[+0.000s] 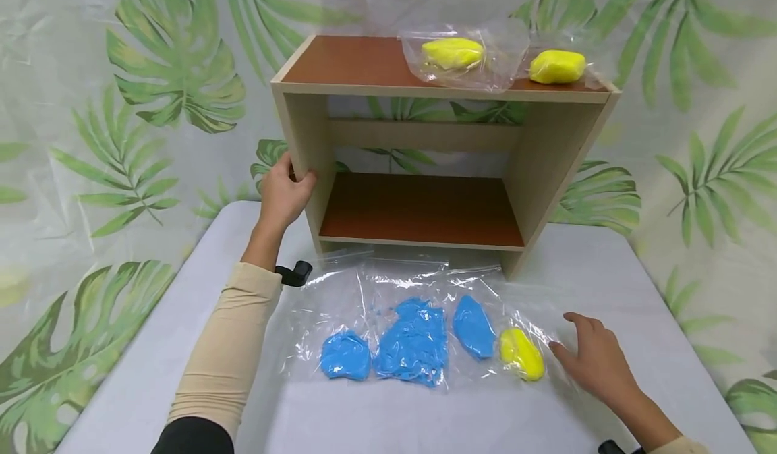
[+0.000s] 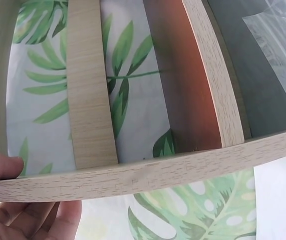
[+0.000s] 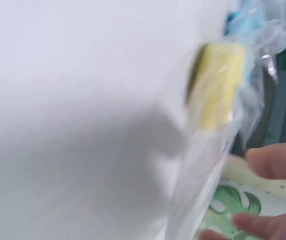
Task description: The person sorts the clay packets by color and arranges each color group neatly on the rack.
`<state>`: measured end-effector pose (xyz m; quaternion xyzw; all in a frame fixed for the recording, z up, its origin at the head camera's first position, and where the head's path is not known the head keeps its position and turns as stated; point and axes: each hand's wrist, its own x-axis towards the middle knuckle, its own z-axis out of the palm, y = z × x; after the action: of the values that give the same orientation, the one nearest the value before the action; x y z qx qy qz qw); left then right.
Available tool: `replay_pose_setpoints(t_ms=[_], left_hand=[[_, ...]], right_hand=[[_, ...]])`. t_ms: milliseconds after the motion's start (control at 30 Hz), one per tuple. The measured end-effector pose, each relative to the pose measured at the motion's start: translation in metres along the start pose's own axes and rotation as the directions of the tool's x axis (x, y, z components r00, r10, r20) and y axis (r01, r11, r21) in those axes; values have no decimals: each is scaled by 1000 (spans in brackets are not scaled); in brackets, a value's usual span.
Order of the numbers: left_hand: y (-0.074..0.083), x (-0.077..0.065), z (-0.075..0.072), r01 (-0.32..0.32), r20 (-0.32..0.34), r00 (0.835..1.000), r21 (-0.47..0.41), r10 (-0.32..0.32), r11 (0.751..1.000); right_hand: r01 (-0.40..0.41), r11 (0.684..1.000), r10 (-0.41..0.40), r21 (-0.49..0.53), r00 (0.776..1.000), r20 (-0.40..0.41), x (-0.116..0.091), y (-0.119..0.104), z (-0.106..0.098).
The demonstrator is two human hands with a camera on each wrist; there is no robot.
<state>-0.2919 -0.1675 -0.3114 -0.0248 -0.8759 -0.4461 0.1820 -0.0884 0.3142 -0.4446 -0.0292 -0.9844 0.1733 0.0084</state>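
My left hand [image 1: 285,194] grips the left side panel of a small wooden shelf unit [image 1: 425,91]. In the left wrist view the thumb lies on the inner side of the panel's edge [image 2: 148,172] and the fingers curl behind it. Over the table's right side, my right hand [image 1: 597,359] is held with fingers apart and nothing between them. Beside its fingertips lies a clear zip bag with a yellow lump [image 1: 522,354], like modelling clay. To the left are clear bags with a round blue lump [image 1: 344,355], a broad flattened blue piece [image 1: 413,343] and an oval blue piece [image 1: 474,327].
On the shelf's brown top, towards the right, two more bagged yellow lumps sit: one yellow lump [image 1: 452,54] and another yellow lump [image 1: 557,67]. The white-covered table [image 1: 376,420] meets a leaf-patterned backdrop [image 1: 176,56]. The bags lie close before the shelf's foot.
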Motion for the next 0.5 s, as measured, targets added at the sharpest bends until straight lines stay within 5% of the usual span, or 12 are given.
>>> replay_pose_setpoints(t_ms=[233,500], left_hand=[[1,2,1,-32,-12,999,8,32,999],[1,0,2,-10,-18,1000,-3,10,1000]], right_hand=[[-160,977,191,-143,951,242,0,13,4],[-260,965,258,-23,937,235,8,15,13]])
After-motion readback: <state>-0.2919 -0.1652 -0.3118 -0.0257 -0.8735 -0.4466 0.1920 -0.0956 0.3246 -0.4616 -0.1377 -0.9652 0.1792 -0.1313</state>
